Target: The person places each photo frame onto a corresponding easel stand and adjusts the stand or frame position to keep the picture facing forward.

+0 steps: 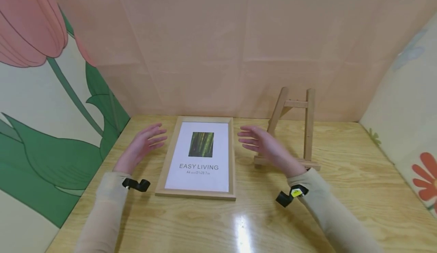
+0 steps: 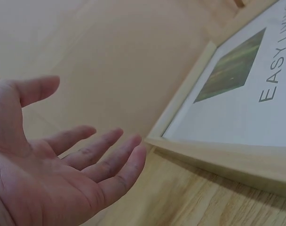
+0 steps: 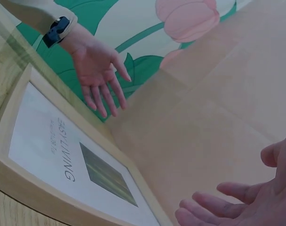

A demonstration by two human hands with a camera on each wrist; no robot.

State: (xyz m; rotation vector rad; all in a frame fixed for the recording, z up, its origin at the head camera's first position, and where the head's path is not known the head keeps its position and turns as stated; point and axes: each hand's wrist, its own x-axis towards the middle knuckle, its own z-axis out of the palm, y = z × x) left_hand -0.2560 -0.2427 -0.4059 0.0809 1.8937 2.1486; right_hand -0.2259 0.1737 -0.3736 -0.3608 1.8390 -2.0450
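Observation:
A picture frame (image 1: 201, 183) with a light wood border lies flat on the table, its white sheet reading "EASY LIVING" below a small green picture. To its left hovers my left hand (image 1: 143, 145), palm turned toward the frame, fingers loosely extended and holding nothing. On the other side my right hand (image 1: 264, 143) faces inward in the same way, apart from the frame, with nothing in it. Behind the right hand stands a small wooden easel (image 1: 308, 131), its lower ledge partly hidden by that hand and wrist. The left wrist view shows the left fingertips (image 2: 138, 153) near the frame's corner.
The wood-grain table (image 1: 191, 222) meets a pink cloth backdrop (image 1: 191, 48) behind the frame and easel. A panel with a painted tulip (image 1: 30, 25) rises at the left, and one with a red flower (image 1: 425, 175) at the right.

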